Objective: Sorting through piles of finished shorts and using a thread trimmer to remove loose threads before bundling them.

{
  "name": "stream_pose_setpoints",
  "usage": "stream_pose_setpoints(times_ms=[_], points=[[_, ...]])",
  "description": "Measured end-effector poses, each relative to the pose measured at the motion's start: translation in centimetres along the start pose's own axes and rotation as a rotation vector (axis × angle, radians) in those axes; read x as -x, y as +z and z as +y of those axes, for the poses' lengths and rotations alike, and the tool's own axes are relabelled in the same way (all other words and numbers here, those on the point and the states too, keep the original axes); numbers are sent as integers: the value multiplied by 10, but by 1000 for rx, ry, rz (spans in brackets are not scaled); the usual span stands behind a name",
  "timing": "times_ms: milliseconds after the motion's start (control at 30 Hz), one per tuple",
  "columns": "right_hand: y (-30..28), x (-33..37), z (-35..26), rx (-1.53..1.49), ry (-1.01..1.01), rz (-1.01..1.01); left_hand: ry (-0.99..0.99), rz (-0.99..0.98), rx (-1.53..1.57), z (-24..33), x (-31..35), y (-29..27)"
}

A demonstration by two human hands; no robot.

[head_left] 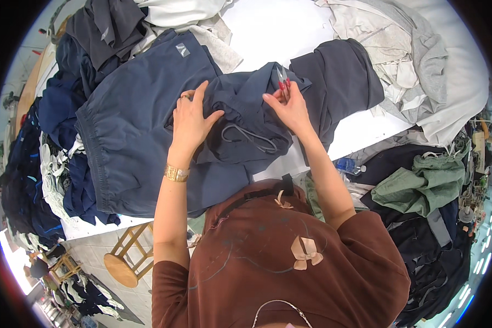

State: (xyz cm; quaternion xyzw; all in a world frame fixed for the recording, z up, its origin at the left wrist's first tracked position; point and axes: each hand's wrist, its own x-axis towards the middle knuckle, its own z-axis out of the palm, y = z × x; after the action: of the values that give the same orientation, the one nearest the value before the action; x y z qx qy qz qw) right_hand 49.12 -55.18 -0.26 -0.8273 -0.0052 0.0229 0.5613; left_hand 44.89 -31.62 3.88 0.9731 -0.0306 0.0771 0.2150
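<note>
A pair of bunched dark blue shorts (240, 104) lies on the table under both hands. Its looped drawstring (246, 136) shows at the near side. My left hand (194, 120) rests on the fabric with thumb and index finger spread apart; its other fingertips are partly lost against the cloth. In my right hand (292, 112) is a pair of red-handled thread snips (284, 85), blades pointing away from me, at the right end of the bunched shorts. Beneath and to the left, a flat pair of dark blue shorts (131, 120) has a gathered elastic waistband and a small light patch.
Folded dark garments (341, 82) lie right of my hands on the white table (279, 33). Grey and white cloth (399, 60) is heaped at the far right. Dark clothes (65, 109) pile up on the left. Green cloth (421, 183), a plastic bottle (349, 165) and a wooden stool (123, 268) are nearer me.
</note>
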Motion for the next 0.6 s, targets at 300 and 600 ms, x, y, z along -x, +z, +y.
stream_pose_setpoints(times_ms=[300,600], points=[[-16,52,45,-204,103,-298,158,9,317,20,21,5],[-32,26,5,-1150,380,-247,406,-94,123,58,-6,25]])
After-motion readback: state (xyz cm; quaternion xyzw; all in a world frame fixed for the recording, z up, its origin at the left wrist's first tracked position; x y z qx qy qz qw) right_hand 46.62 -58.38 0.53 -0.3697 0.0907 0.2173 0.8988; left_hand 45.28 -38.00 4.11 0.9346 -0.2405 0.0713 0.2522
